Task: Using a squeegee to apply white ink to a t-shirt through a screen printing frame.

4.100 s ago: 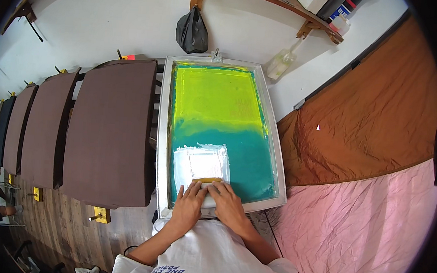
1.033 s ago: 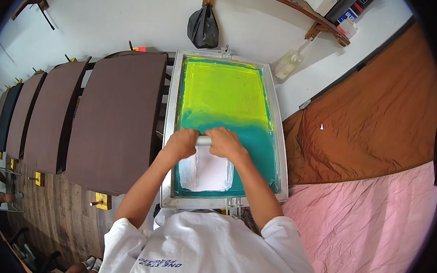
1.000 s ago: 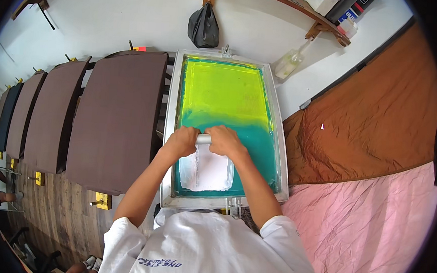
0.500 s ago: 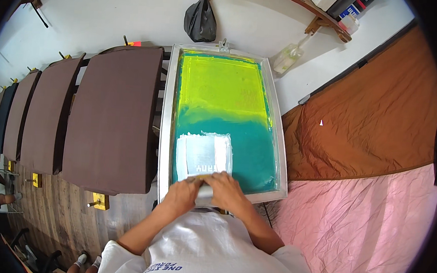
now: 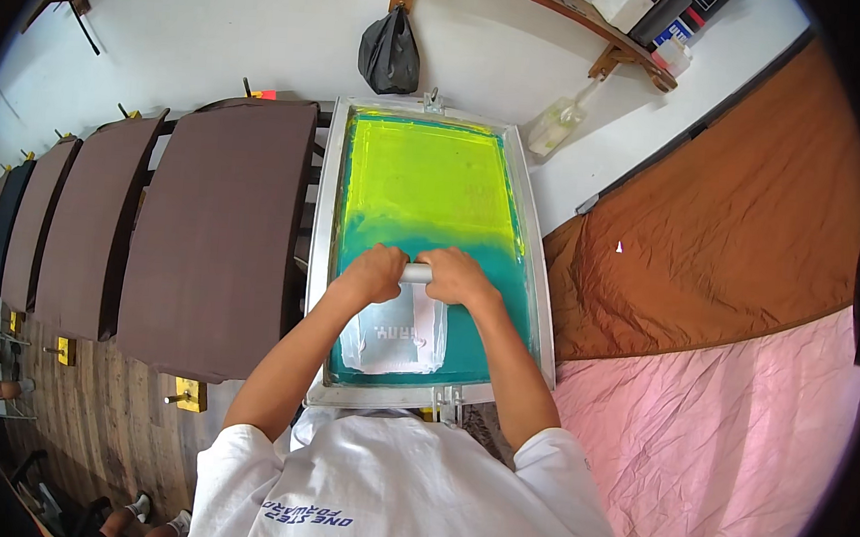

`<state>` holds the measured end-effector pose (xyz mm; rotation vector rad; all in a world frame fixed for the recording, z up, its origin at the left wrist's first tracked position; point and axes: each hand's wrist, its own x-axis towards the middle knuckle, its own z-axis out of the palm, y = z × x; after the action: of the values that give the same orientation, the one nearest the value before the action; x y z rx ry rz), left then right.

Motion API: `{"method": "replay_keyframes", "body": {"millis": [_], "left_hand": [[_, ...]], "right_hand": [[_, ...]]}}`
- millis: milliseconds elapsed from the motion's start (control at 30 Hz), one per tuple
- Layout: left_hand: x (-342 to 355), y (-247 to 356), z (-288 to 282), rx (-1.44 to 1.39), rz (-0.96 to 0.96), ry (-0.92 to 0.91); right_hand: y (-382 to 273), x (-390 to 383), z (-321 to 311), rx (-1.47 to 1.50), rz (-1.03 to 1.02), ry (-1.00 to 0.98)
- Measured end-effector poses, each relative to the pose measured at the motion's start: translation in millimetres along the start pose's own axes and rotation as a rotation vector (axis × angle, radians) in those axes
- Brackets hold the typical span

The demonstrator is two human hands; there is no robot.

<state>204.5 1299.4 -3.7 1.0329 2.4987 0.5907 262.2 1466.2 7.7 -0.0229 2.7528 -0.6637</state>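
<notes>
My left hand and my right hand are closed side by side on the pale handle of a squeegee. It stands across a framed printing screen, near the middle of the mesh. Lime-yellow covers the mesh's far half, and teal its near half. A patch of white ink with some lettering showing in it lies on the teal between my forearms, on the near side of the squeegee. The squeegee's blade is mostly hidden by my fingers and the handle.
Several boards covered in brown cloth line up to the left, with yellow clamps below them. A black bag hangs on the wall beyond. Orange-brown and pink sheets spread at right. Another person's legs show lower left.
Both hands have pushed the squeegee away from my body, from the screen's near edge to the far edge of the white patch. My arms are now stretched out more.
</notes>
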Motion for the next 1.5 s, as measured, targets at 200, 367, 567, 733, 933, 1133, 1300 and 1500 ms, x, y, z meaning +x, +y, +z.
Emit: {"method": "replay_keyframes", "body": {"millis": [200, 367, 567, 733, 933, 1133, 1300, 1500], "left_hand": [[-20.8, 5.2, 14.9, 0.081, 0.076, -0.048], [-77.6, 32.8, 28.0, -0.033, 0.040, -0.052], [-122.7, 54.0, 33.4, -0.131, -0.028, -0.185], [-87.0, 31.7, 3.3, -0.132, -0.016, -0.250], [-50.5, 5.4, 8.9, -0.051, -0.061, 0.033], [-133.3, 35.0, 58.8, -0.091, 0.026, 0.199], [-164.8, 61.0, 47.5, -0.113, 0.020, 0.022], [-80.3, 33.9, 4.6, -0.012, -0.107, -0.031]], "right_hand": [[-0.5, -25.4, 14.2, 0.041, -0.066, 0.063], [-17.4, -81.9, 39.1, 0.017, -0.045, 0.093], [-33.5, -127.8, 51.4, 0.116, -0.017, 0.081], [-30.7, -82.4, 20.8, 0.070, -0.051, -0.152], [-24.1, -27.0, 16.5, -0.019, -0.056, 0.015], [-38.5, -114.4, 73.3, 0.063, -0.180, 0.270], [-51.6, -149.8, 62.0, 0.135, -0.096, 0.068], [-27.4, -63.3, 17.2, -0.013, -0.052, -0.046]]}}
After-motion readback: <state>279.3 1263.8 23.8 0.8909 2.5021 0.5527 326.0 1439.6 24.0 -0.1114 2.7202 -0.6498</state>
